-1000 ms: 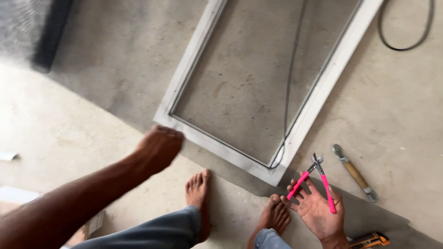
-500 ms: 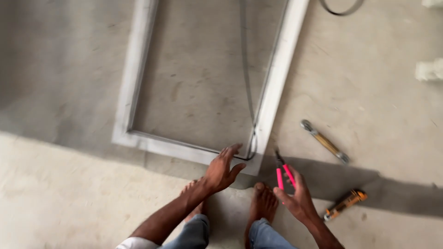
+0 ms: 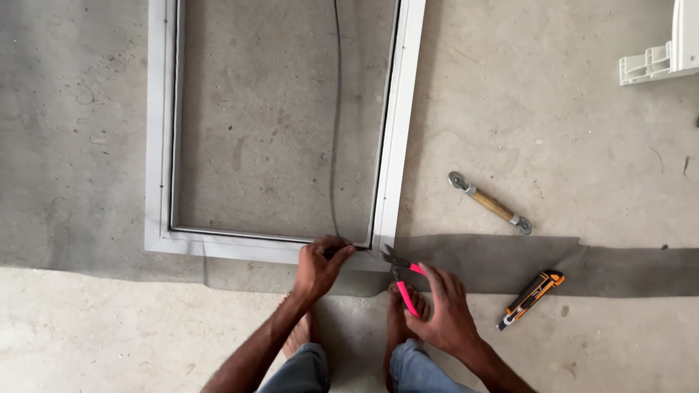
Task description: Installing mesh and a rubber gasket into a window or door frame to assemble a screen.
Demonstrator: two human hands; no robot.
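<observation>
White screen frame [image 3: 397, 124] lies on the floor just above both hands, mesh under it. Spline cord [image 3: 336, 131] looks seated along the bottom & left, end at the corner not cut yet imo. Left hand [image 3: 319, 268] pinches that end; right hand [image 3: 442, 306] grips pink-handled cutters [image 3: 403, 276]. 2 other tools lie to the right.

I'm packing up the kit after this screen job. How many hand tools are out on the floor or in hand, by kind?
Pink-handled cutters, in the right hand: 1
Wooden-handled roller tool, on the floor: 1
Orange-and-black utility knife, on the floor: 1
Total: 3

The left hand holds no tool; it pinches the dark cord at the white frame corner.
</observation>
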